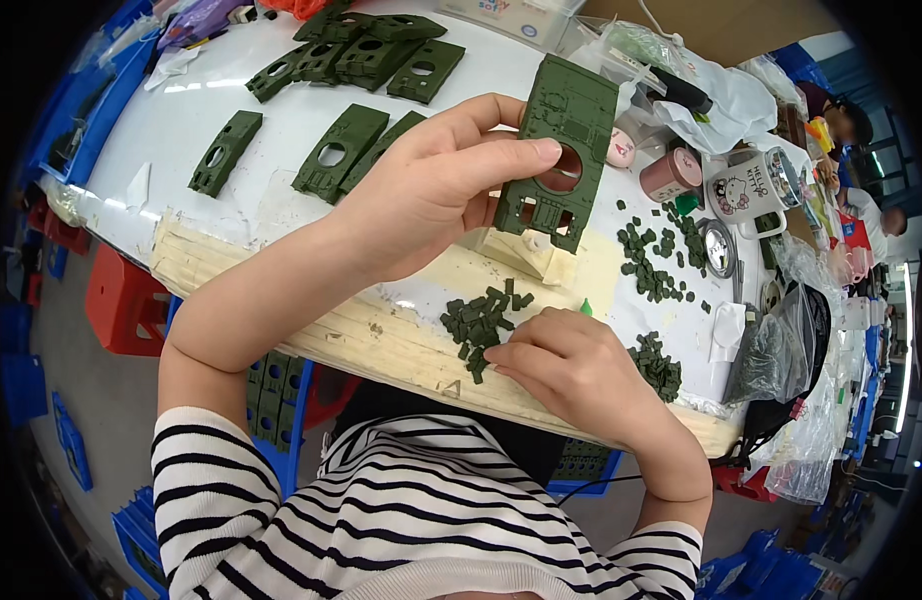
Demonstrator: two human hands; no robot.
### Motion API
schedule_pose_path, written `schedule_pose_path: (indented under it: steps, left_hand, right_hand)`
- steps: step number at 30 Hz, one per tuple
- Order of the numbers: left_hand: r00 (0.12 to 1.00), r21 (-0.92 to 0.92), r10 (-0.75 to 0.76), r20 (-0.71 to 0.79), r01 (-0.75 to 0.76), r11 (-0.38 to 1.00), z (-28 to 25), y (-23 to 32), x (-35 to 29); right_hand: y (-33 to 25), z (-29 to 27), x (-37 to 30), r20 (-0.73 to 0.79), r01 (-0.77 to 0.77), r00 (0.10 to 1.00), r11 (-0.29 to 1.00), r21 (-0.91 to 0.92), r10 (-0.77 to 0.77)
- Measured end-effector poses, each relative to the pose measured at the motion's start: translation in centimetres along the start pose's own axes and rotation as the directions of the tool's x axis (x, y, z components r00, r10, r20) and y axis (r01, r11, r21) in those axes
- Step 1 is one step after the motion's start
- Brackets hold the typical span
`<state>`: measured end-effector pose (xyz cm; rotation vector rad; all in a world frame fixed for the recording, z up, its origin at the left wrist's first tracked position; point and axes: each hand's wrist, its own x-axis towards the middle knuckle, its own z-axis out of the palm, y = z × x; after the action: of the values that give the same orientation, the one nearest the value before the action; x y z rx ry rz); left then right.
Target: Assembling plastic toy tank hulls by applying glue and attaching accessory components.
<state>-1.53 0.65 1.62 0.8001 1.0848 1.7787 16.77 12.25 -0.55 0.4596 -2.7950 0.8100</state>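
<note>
Nearest us, our striped shirt point(421, 500) fills the lower middle of the frame. Beyond it, the white table point(201, 90) spreads across the frame, and we see a red stool point(126, 305) at the left. Our left hand point(426, 185), upper centre, is closed on a green hull point(571, 105), the thumb lying over its face beside the round hole; we have it raised above the table, right of upper centre. Our right hand point(571, 365), below it, has its fingers bent and drawn together at the edge of a heap of small green bits point(471, 325); we cannot tell whether they pinch one. Loose hulls point(226, 155) lie at upper left, some stacked. We see a mug point(731, 190) at upper right and, smaller, a pink jar point(671, 175) just beside it. More bits lie right of centre.
</note>
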Motion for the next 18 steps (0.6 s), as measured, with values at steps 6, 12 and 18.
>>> schedule_pose_path:
  steps: [6, 12, 18]
  left_hand:
    - [0.998, -0.028, -0.055, -0.018, 0.055, 0.998, 0.0, -0.53, 0.07]
    - [0.996, 0.002, -0.084, -0.007, 0.084, 0.996, -0.19, -0.74, 0.14]
    - [0.997, -0.045, -0.073, 0.001, 0.073, 0.996, 0.2, -0.78, 0.09]
  right_hand:
    - [0.39, 0.78, -0.06, 0.057, 0.06, 0.997, 0.995, -0.077, -0.056]
    - [0.08, 0.42, 0.02, 0.097, 0.009, 0.995, 0.998, -0.066, -0.002]
    - [0.16, 0.37, -0.06, 0.084, -0.01, 0.996, 0.999, -0.034, 0.013]
